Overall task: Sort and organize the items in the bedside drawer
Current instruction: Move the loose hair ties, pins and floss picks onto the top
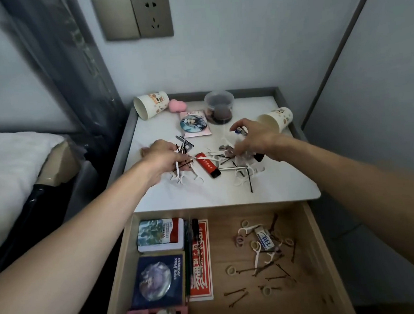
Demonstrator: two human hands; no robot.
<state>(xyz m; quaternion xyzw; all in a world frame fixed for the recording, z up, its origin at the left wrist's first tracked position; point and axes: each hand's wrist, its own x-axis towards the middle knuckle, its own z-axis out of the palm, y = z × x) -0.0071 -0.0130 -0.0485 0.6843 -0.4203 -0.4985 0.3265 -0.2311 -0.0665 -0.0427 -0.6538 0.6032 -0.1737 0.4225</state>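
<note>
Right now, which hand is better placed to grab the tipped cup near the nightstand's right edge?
Right: the right hand is beside that cup; the left hand is farther off, gripping hairpins.

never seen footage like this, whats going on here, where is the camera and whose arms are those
There is no machine here: one picture, from a camera worn on a person's head, looking down at their bare arms. The left hand grips a bunch of hairpins over the nightstand top. The right hand seems to pinch a small blue item. On the top lie a red lighter, white floss picks, two tipped paper cups and a round badge. Below, the open drawer holds more loose pins.
</note>
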